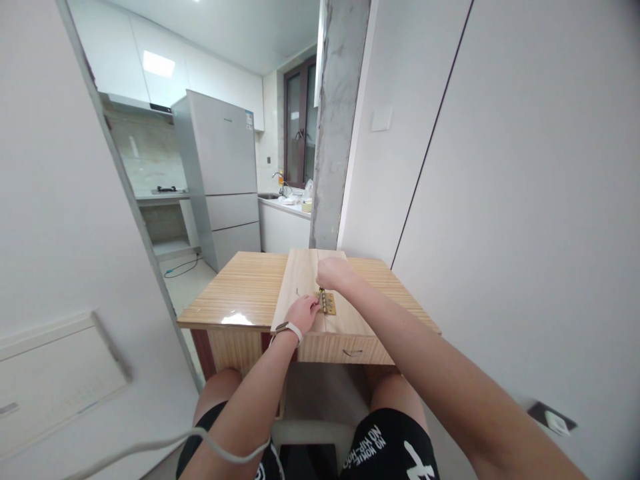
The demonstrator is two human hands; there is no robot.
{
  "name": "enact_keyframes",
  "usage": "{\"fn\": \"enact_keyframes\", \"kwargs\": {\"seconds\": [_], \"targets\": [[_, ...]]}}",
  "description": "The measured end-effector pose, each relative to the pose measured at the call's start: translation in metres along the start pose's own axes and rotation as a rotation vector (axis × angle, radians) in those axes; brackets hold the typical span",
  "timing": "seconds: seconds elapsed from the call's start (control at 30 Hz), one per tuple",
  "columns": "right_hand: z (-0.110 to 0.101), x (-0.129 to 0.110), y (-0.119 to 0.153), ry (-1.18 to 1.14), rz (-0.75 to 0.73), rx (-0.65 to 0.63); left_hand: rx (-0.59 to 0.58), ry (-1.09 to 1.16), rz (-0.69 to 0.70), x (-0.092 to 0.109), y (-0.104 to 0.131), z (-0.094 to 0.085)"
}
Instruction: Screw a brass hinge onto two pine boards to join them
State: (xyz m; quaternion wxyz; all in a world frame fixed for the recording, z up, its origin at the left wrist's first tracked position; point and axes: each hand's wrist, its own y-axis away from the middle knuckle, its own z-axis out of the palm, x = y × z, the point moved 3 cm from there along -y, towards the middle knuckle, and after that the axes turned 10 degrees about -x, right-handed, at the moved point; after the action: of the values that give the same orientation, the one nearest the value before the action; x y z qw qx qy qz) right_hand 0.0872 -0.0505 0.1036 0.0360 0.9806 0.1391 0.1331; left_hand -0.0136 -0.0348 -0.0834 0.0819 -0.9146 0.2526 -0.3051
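Two pale wooden boards (300,273) lie side by side on the desk, with a brass-coloured hinge (330,304) across their seam. My right hand (334,273) is closed in a fist above the hinge's far end. Out of its underside comes a small part of what looks like a screwdriver (321,291); the fist hides most of it. Just left of the hinge, my left hand (303,313) has its fingers pinched together at the hinge's edge. Whatever they hold is too small to make out. A white-banded watch (290,328) is on my left wrist.
The boards rest on a striped wooden desk (250,280) with a handled drawer (350,349) in front. A thin dark bent piece (298,292) is on the left board. A white cable (195,433) crosses near my left forearm. A white wall (500,200) rises at right.
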Motion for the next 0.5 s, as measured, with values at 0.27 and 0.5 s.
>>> {"fn": "enact_keyframes", "kwargs": {"seconds": [0.27,0.5], "targets": [[0.005,0.006,0.008,0.109,-0.287,0.069,-0.007,-0.025,-0.007,-0.004,0.001,-0.001],[0.006,0.009,0.012,0.146,-0.29,0.071,-0.026,-0.094,-0.026,0.001,0.004,-0.002]]}}
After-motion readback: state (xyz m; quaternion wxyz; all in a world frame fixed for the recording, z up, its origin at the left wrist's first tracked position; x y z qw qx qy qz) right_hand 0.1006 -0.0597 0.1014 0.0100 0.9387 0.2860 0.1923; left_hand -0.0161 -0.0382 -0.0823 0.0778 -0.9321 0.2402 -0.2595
